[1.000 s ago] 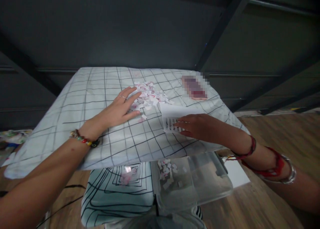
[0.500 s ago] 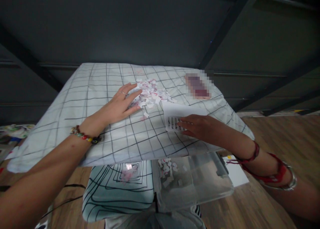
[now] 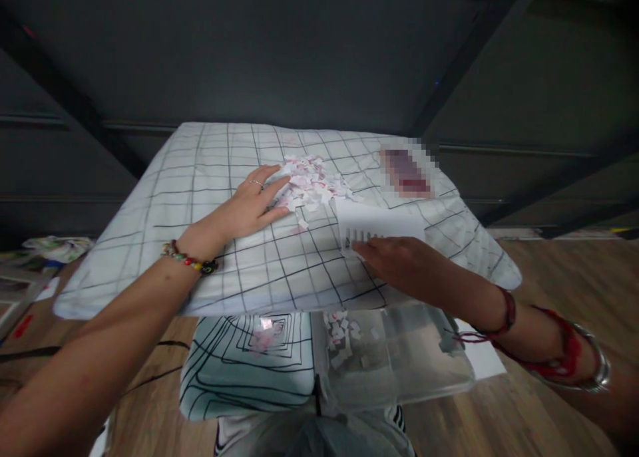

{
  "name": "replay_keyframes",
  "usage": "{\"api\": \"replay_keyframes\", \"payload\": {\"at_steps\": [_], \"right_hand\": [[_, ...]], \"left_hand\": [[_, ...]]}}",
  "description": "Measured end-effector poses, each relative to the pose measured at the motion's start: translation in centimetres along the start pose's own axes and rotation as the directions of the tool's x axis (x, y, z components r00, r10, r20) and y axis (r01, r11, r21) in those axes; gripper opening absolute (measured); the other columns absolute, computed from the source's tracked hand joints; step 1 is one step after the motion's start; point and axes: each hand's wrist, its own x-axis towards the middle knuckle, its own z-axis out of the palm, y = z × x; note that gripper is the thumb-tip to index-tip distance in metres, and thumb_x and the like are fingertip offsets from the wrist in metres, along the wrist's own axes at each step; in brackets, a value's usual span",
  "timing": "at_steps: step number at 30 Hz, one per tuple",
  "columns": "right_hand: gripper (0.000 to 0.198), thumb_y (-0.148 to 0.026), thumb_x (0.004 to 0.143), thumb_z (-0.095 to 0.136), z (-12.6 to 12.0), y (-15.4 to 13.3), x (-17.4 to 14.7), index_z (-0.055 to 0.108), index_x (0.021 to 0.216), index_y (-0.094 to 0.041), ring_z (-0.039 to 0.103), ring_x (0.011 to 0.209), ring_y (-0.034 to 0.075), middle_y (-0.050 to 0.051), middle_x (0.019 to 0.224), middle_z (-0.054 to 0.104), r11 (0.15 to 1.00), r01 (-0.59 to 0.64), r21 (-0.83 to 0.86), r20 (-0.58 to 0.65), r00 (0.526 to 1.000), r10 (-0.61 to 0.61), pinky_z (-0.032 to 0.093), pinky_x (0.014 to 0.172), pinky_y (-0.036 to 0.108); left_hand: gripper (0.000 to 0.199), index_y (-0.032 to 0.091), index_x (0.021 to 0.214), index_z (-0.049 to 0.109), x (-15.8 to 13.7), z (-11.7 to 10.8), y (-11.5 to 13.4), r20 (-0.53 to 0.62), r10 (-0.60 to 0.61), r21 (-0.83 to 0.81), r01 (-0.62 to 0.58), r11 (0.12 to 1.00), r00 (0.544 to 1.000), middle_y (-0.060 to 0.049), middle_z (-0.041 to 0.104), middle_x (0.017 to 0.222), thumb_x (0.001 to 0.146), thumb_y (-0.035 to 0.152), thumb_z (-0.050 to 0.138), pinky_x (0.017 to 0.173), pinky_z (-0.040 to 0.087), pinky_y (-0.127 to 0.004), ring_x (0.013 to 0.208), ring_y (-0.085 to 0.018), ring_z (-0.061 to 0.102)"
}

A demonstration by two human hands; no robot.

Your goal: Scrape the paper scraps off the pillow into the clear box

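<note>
On a white checked cloth [image 3: 229, 138] lies a heap of small white and pink paper scraps [image 3: 314, 181]. My left hand [image 3: 254, 204], a ring on one finger, rests flat at the heap's left side with its fingers apart, fingertips touching the scraps. At the heap's lower right is a thin white slotted sheet [image 3: 379, 219], its row of narrow slots near the front edge. My right hand [image 3: 394, 257] grips this sheet by its near side; the thumb and part of the sheet are hidden under the hand.
A blurred-out phone-like object [image 3: 407, 171] lies at the right back. Below the front edge are a clear plastic bin [image 3: 424, 364] with some scraps inside and a pale blue patterned stool or cushion [image 3: 249, 384] with more scraps. A dark panelled wall [image 3: 249, 51] stands behind.
The whole view has shifted slightly, so everything sits further right. My right fingers are nearer the sheet's left edge and the slots show above them. My left hand stays by the heap.
</note>
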Motion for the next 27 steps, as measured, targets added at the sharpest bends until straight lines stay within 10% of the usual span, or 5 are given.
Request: {"api": "replay_keyframes", "payload": {"at_steps": [14,27], "right_hand": [[0.049,-0.009,0.074,0.05,1.9,1.5,-2.1,0.052,0.123,-0.015,0.067,0.088,0.023,0.016,0.107,0.067,0.971,-0.145,0.189,-0.044,0.987,0.156,0.056,0.071,0.036],[0.039,-0.002,0.079,0.034,-1.9,2.2,-3.3,0.06,0.108,-0.004,0.062,0.055,0.02,0.011,0.076,0.069,0.96,-0.143,-0.243,-0.259,0.963,0.078,0.049,0.049,0.033]], "left_hand": [[0.072,0.02,0.141,0.028,-0.9,0.2,-0.4,0.044,-0.103,-0.087,0.106,0.991,0.994,-0.017,0.021,0.151,0.086,0.067,0.027,0.111,0.02,-0.057,0.139,-0.036,0.017],[0.077,0.019,0.143,0.027,-1.2,0.1,-0.1,0.107,-0.169,-0.045,0.175,0.984,0.98,-0.019,0.02,0.152,0.085,0.07,0.023,0.111,0.019,-0.056,0.14,-0.037,0.017]]}}
